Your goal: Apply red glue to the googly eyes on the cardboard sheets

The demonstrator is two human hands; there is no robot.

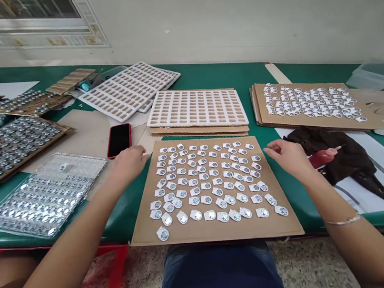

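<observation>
A cardboard sheet (pixel 188 238) lies in front of me, covered with rows of small round silvery pieces on white tabs (pixel 207 199). At its upper left corner is my left hand (pixel 130 163), fingers bent together; whether anything is between them is too small to tell. Just past the sheet's right edge, my right hand (pixel 287 154) hovers with thumb and fingertips close together, and any held item cannot be made out. Behind the sheet, a white slotted tray (pixel 196 108) rests on stacked cardboard.
A red-cased phone (pixel 119 140) lies behind my left hand. At left are a clear tray of shiny pieces (pixel 46 194) and loaded boards (pixel 8 147). At right are another filled cardboard (pixel 311 99), dark cloth (pixel 353 158), a red-handled tool (pixel 319 159) and a clear box (pixel 376 75).
</observation>
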